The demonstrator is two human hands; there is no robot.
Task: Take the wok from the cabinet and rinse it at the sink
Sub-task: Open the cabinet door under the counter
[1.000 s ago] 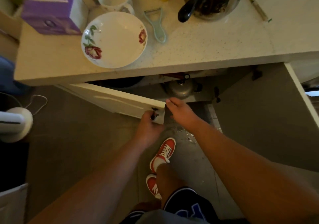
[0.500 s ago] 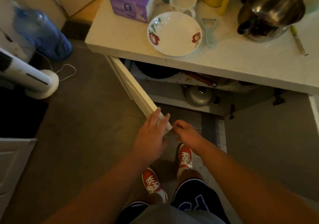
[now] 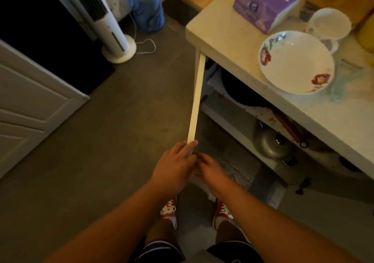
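A dark wok point(image 3: 240, 92) rests on the cabinet's upper shelf under the counter, its reddish-brown handle point(image 3: 287, 127) pointing right; most of it is hidden by the counter edge. The cream left cabinet door point(image 3: 196, 100) stands swung wide, seen edge-on. My left hand point(image 3: 174, 167) presses flat against the door's free end, fingers over its outer face. My right hand point(image 3: 210, 169) touches the same end from the inner side, fingers curled. Neither hand is near the wok.
A metal kettle point(image 3: 273, 145) sits on the lower shelf. The counter point(image 3: 212, 34) carries a flowered bowl point(image 3: 295, 62), white mug point(image 3: 327, 23), purple tissue box point(image 3: 265, 1) and green peeler point(image 3: 342, 84). A tower fan point(image 3: 109, 30) and water jug point(image 3: 145, 7) stand on the floor at left.
The left door has swung from half open to fully open, with both hands following its end. My view has turned left, bringing the fan and jug into sight.
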